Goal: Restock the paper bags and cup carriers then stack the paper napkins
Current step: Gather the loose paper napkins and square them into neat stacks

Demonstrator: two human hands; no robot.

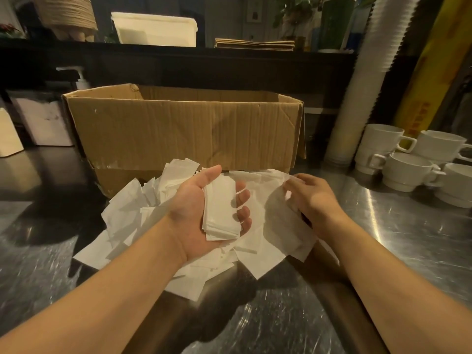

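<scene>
Both forearms reach over the steel counter (pixel 383 221), the left hand (pixel 201 213) cupped palm-up around a squared stack of napkins (pixel 221 208) to keep it aligned, while the right hand (pixel 314 200) pinches one from the loose pile (pixel 127 213) before the cardboard box (pixel 178 123).

- Dim, warm, yellowish light; the background shelf (pixel 178 51) sits in deep shadow.
- Streaky glare marks the scratched steel counter (pixel 398 226), brightest at the right.
- The right hand (pixel 314 200) is motion-blurred.
- Wide-angle distortion bends the cup stack (pixel 365 80) at the edge.
- The forearms cast dark shadows below.
</scene>
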